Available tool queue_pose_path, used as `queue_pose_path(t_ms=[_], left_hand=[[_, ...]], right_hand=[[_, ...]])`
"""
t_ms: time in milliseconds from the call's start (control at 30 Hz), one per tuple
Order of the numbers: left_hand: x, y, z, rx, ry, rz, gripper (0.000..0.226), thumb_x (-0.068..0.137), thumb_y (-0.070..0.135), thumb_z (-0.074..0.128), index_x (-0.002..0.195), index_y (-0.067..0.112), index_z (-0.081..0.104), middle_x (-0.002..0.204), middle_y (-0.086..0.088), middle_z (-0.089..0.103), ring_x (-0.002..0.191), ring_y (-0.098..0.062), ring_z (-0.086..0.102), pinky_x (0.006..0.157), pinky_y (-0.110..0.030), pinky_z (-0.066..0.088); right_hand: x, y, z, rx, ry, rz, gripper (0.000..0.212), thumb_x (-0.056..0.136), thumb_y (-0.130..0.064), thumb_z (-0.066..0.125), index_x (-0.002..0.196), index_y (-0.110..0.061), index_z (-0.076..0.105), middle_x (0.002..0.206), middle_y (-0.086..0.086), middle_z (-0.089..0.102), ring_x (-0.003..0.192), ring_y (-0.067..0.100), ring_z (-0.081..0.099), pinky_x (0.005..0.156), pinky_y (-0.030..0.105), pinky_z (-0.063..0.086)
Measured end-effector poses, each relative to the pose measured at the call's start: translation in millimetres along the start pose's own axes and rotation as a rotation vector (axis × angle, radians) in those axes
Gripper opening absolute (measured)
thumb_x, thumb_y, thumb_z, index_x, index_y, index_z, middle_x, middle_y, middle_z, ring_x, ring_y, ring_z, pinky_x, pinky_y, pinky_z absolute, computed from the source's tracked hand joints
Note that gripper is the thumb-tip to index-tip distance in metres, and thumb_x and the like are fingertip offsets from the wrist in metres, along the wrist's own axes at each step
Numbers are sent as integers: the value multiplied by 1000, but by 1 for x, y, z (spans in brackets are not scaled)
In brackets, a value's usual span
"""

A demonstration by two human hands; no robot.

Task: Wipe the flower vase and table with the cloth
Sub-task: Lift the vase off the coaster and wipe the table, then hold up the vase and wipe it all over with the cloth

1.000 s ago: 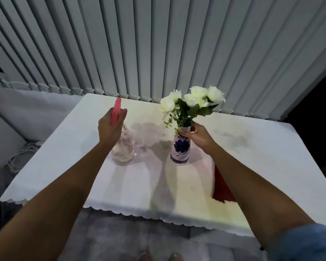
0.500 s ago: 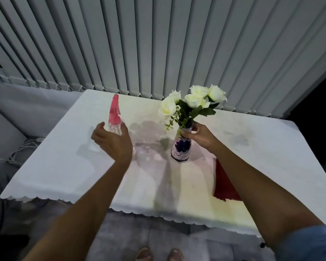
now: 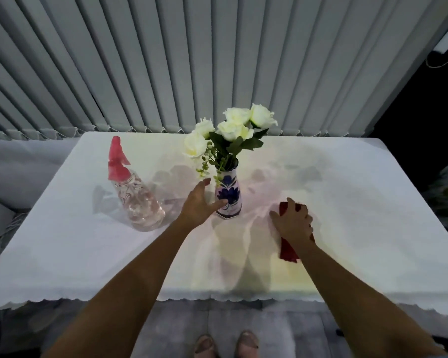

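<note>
A small white vase [image 3: 230,188] with a blue flower pattern stands upright at the middle of the white-clothed table [image 3: 360,215]. It holds white roses [image 3: 233,126] with green leaves. My left hand [image 3: 198,204] is just left of the vase, fingers spread, with the thumb touching the vase's lower part. My right hand [image 3: 292,220] lies to the right of the vase and presses down on a red cloth [image 3: 288,250], fingers curled over it. The hand hides most of the cloth.
A clear spray bottle [image 3: 137,197] with a pink trigger head stands on the table's left part, near my left hand. Grey vertical blinds [image 3: 217,60] hang behind the far edge. My feet [image 3: 225,343] show under the scalloped front edge.
My left hand let go of the spray bottle and moved right to the vase. My right hand left the vase's neck and came down onto the red cloth.
</note>
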State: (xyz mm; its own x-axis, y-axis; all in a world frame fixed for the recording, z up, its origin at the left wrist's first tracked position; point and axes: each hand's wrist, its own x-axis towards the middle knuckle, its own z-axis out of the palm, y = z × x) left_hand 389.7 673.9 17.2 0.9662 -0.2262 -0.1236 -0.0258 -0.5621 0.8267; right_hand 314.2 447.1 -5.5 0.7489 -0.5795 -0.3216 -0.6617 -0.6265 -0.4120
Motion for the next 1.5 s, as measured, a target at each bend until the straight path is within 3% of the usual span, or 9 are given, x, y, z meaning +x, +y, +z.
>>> queue_pose_path(t_ms=[267, 433, 567, 733, 967, 1100, 1233, 1367, 1500], left_hand=[[19, -6, 7, -24, -66, 56, 71, 72, 26, 83, 132, 16, 47, 114, 2, 60, 105, -21, 57, 91, -30, 44], [30, -8, 13, 46, -106, 61, 70, 64, 39, 84, 123, 13, 57, 113, 0, 67, 104, -20, 60, 92, -27, 44], [31, -8, 19, 76, -23, 120, 69, 57, 50, 80, 111, 11, 63, 96, 6, 67, 91, -16, 63, 80, -22, 45], [26, 25, 13, -122, 89, 87, 50, 68, 26, 83, 112, 14, 60, 99, 4, 69, 86, -12, 63, 75, -19, 47], [32, 129, -36, -529, 146, 172, 41, 84, 13, 70, 122, 11, 54, 102, 4, 68, 85, -2, 66, 71, -15, 54], [19, 184, -60, -732, 137, 182, 30, 91, 26, 62, 118, 25, 50, 111, 2, 67, 98, -20, 67, 74, -38, 58], [6, 218, -75, -811, 106, 210, 44, 89, 38, 60, 129, 25, 48, 123, -1, 65, 107, -27, 64, 81, -61, 55], [-5, 237, -83, -880, 102, 203, 52, 78, 50, 66, 124, 29, 52, 122, 3, 67, 111, -24, 64, 90, -61, 50], [-11, 249, -92, -981, 115, 189, 45, 78, 52, 64, 118, 35, 52, 122, 4, 64, 113, -26, 59, 79, -60, 55]], right_hand=[[-2, 30, 32, -305, 152, 85, 71, 90, -51, 46, 149, -34, 10, 148, 22, 20, 129, 44, 29, 103, 59, 27], [0, 39, 34, -326, 215, -23, 59, 97, -33, 41, 149, -33, 14, 135, 21, 37, 115, 38, 41, 91, 47, 38], [3, 34, 24, -30, 243, -50, 55, 98, -21, 40, 149, -31, 21, 130, 22, 42, 112, 40, 44, 87, 47, 42], [-7, 3, 11, 342, 295, -396, 54, 98, -16, 40, 148, -31, 25, 122, 20, 50, 107, 36, 48, 90, 38, 40], [-39, -98, -50, 807, 458, -636, 56, 90, -22, 40, 141, -41, 28, 120, 5, 49, 109, 14, 42, 96, 16, 32], [-55, -134, -88, 749, 614, -771, 53, 93, -31, 40, 143, -44, 26, 131, 6, 44, 113, 16, 40, 99, 22, 32], [-65, -155, -118, 649, 722, -870, 52, 95, -46, 34, 145, -45, 22, 141, 7, 37, 121, 21, 34, 102, 33, 33], [-67, -167, -150, 746, 745, -819, 48, 94, -52, 36, 141, -46, 29, 134, 5, 44, 114, 19, 39, 93, 29, 38], [-69, -160, -151, 862, 657, -807, 41, 96, -46, 38, 137, -48, 32, 129, 3, 47, 109, 13, 39, 94, 30, 40]])
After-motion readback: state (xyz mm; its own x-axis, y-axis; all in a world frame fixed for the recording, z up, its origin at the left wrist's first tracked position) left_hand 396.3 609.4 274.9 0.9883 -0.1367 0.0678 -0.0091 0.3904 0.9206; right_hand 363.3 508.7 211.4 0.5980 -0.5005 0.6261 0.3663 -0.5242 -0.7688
